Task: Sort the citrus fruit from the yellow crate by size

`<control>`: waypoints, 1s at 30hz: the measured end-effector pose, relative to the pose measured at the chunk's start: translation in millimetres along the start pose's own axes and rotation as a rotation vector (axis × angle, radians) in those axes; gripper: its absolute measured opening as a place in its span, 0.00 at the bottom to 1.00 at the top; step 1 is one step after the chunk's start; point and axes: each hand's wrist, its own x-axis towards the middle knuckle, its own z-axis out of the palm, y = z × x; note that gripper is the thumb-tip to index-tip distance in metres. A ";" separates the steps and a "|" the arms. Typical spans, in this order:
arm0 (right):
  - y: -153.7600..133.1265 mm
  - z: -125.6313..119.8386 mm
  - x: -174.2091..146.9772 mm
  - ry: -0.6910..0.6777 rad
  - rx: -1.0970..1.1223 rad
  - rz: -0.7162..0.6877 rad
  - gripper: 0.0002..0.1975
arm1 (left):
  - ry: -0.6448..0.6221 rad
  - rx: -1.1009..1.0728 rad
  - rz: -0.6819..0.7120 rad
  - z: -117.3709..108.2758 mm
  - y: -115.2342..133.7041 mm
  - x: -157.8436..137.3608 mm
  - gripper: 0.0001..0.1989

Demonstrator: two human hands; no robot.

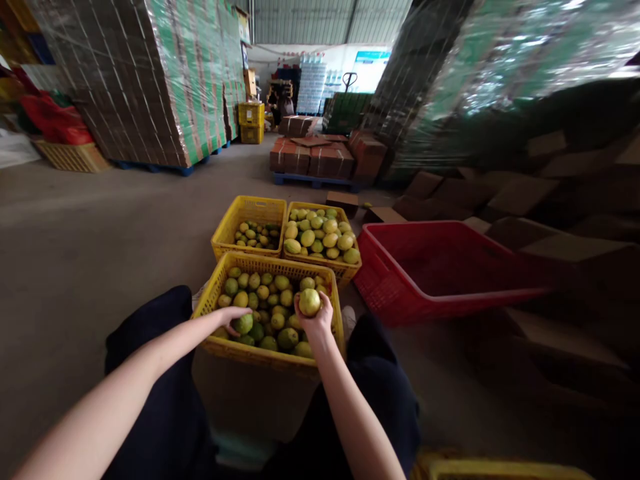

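Observation:
A yellow crate (pixel 273 360) of yellow and green lemons stands between my knees. Raised over its right side, a yellow-green lemon (pixel 310 303) rests in my right hand (pixel 316 323), with the fingers curled around it. At the crate's left side my left hand (pixel 232 319) grips a green lemon (pixel 243 324), low among the other fruit. Behind this crate are two more yellow ones: the left crate (pixel 224 227) holds small, darker lemons, and the right crate (pixel 345 272) is heaped with larger, yellower lemons.
A large red crate (pixel 383 280) stands to the right, beside loose cardboard pieces (pixel 500 200). Farther back, bundled flat cartons (pixel 330 162) lie on a blue pallet (pixel 315 181). Tall wrapped stacks (pixel 195 80) rise on both sides. Part of another yellow crate (pixel 500 470) shows at bottom right.

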 end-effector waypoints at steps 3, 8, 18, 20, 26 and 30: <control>-5.7 -11.1 -1.7 0.038 -0.011 -0.013 0.07 | 0.071 0.034 -0.109 22.3 55.7 28.7 0.12; -21.2 -28.1 -8.9 0.138 0.016 -0.034 0.04 | 0.163 0.148 0.026 31.0 141.0 68.8 0.23; -26.5 -80.3 -9.9 0.140 -0.170 -0.027 0.07 | 0.056 0.976 -0.039 -41.0 -31.3 4.7 0.14; -21.5 -90.8 -14.5 0.150 -0.296 -0.082 0.10 | 0.054 1.035 -0.028 -47.4 -50.9 -3.9 0.12; -22.9 -103.8 -29.8 0.207 -0.523 -0.130 0.19 | 0.052 1.352 0.163 -50.1 -62.2 -6.2 0.12; -44.2 -99.9 -18.6 0.190 -0.621 -0.081 0.22 | 0.077 1.379 0.134 -48.2 -68.7 -4.9 0.10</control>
